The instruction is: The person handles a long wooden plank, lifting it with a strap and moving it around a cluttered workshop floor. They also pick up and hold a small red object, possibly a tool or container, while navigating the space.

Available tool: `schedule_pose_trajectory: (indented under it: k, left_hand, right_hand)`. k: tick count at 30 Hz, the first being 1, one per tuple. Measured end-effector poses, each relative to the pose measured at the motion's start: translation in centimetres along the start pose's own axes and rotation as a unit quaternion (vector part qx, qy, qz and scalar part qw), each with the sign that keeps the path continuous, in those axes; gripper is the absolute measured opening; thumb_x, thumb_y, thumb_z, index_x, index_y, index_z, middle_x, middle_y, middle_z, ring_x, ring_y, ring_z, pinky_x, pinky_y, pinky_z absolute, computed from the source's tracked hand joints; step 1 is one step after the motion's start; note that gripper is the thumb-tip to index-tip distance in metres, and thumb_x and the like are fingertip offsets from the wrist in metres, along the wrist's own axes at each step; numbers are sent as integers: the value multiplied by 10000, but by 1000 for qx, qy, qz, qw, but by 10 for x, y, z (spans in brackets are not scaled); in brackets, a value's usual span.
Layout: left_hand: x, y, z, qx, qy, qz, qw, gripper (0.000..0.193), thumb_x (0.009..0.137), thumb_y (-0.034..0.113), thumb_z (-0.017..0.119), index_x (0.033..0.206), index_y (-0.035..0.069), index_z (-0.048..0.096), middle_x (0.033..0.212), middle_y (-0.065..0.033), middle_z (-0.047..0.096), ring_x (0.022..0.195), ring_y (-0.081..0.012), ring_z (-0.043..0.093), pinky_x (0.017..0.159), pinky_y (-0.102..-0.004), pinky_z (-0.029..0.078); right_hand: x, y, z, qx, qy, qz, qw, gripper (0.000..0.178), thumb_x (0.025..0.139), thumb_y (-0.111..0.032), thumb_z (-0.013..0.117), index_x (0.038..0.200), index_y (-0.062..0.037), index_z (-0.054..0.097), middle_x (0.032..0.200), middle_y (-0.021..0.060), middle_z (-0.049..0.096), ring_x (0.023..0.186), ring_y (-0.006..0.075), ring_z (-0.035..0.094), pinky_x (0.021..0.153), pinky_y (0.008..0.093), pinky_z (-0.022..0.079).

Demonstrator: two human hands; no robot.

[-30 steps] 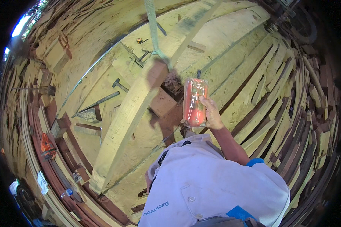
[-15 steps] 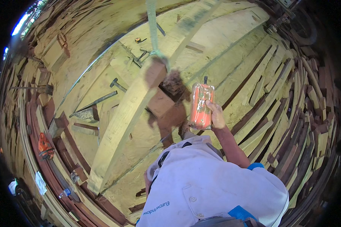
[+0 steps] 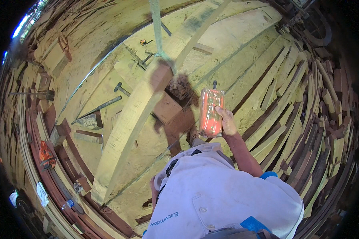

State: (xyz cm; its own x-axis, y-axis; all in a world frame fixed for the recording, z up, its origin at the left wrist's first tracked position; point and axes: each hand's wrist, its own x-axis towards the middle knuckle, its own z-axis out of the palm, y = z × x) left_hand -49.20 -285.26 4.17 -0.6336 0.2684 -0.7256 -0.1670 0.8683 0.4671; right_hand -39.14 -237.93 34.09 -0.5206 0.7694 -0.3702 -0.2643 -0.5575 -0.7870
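My right hand [image 3: 226,122] is closed around an orange remote control [image 3: 211,113] wrapped in clear plastic, with a short black antenna on top. The thumb lies across its front. Ahead of me and to the left, a long thick wooden beam [image 3: 141,103] runs slantwise across the view. A pale green lifting strap [image 3: 157,28] comes down from above and meets the beam near its middle. Of my left arm only a sliver shows beside my shirt; the hand itself is hidden.
A hammer [image 3: 121,89], a metal bar [image 3: 99,108] and a tape measure [image 3: 143,42] lie left of the beam. Wooden planks [image 3: 283,115] are stacked on the right. An orange power tool [image 3: 47,155] rests on timber at the far left. Dark brown wood blocks [image 3: 167,109] sit beside the beam.
The whole view has shifted slightly. My right hand keeps the remote control in nearly the same place, and the beam shows no clear movement.
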Motion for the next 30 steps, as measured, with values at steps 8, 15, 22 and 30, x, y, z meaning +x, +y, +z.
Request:
schedule_pose_trajectory:
  k: [8, 15, 22, 30]
  left_hand:
    - [0, -5, 0, 3, 4, -3, 1000, 579, 873, 277, 609, 1333, -43, 463, 1228, -253, 572, 1088, -380, 584, 905, -442, 471]
    - [9, 1, -8, 4, 20, -3, 1000, 580, 872, 275, 610, 1333, -45, 461, 1232, -256, 569, 1094, -385, 581, 910, -445, 469]
    - [27, 56, -30, -6, 91, 32, 995, 580, 870, 257, 608, 1330, -59, 449, 1271, -274, 532, 1131, -399, 558, 940, -450, 457]
    - [41, 107, -47, 11, 95, 78, 992, 602, 875, 243, 590, 1355, -71, 407, 1354, -279, 458, 1264, -389, 449, 1060, -435, 360]
  right_hand:
    - [0, 3, 1, -3, -26, -3, 1000, 313, 914, -229, 614, 1074, 38, 590, 911, 88, 677, 737, 143, 666, 692, 293, 557]
    - [-2, 1, 4, -7, -23, 14, 1000, 293, 939, -174, 559, 1171, 4, 556, 1012, 80, 657, 831, 147, 655, 746, 304, 550]
    - [-10, -3, 3, -23, 9, -9, 1000, 286, 926, -212, 592, 1088, 23, 591, 932, 75, 672, 753, 138, 658, 699, 294, 550]
    - [-15, -3, -20, -59, 50, 7, 997, 327, 930, -198, 585, 1176, 14, 544, 1004, 80, 652, 816, 143, 651, 730, 306, 553]
